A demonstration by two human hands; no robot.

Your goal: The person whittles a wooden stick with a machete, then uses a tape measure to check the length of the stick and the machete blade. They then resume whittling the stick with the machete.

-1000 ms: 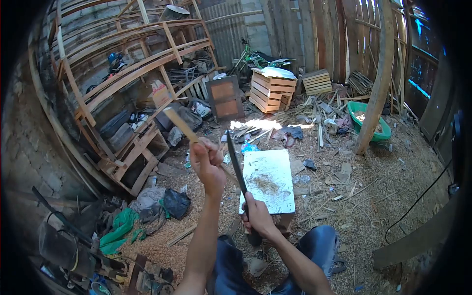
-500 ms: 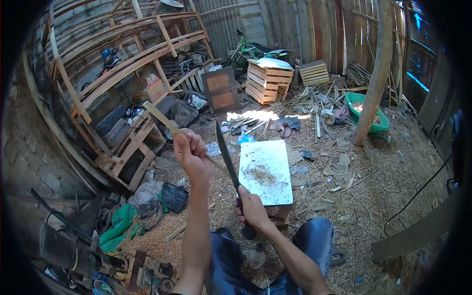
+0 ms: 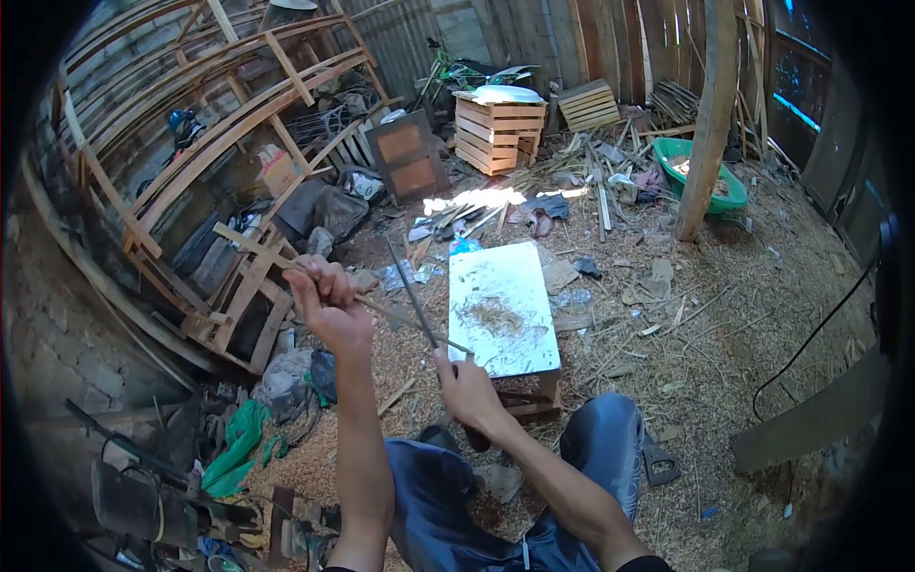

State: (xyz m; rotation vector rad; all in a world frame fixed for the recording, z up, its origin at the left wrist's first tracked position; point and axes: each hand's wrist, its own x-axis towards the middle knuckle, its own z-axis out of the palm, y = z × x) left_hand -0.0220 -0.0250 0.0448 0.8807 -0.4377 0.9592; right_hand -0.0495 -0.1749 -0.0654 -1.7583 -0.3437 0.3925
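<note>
My left hand [image 3: 334, 310] is raised left of the low white-topped table [image 3: 519, 272], its fingers wrapped round a thin bamboo strip [image 3: 250, 244]. The strip's wider end points up and left; its thin end slopes down to the right, ending by the table's near left edge. Gripped in my right hand [image 3: 469, 391] is a machete [image 3: 410, 291], its dark blade pointing up and away, edge-on to me. In this view the blade crosses the strip just above my right hand. Fine shavings [image 3: 498, 316] lie scattered over the tabletop.
Shavings and scraps cover the ground. Wooden racks [image 3: 267, 91] line the left wall. A slatted crate [image 3: 496, 133] and scrap wood stand at the back. A wooden post [image 3: 710, 124] rises before a green basin [image 3: 729, 191]. Green cloth [image 3: 238, 448] lies left.
Both hands are lower. The strip has tilted flatter, its upper end swinging left and down. The machete blade has turned from showing its broad side to nearly edge-on. My view has shifted slightly.
</note>
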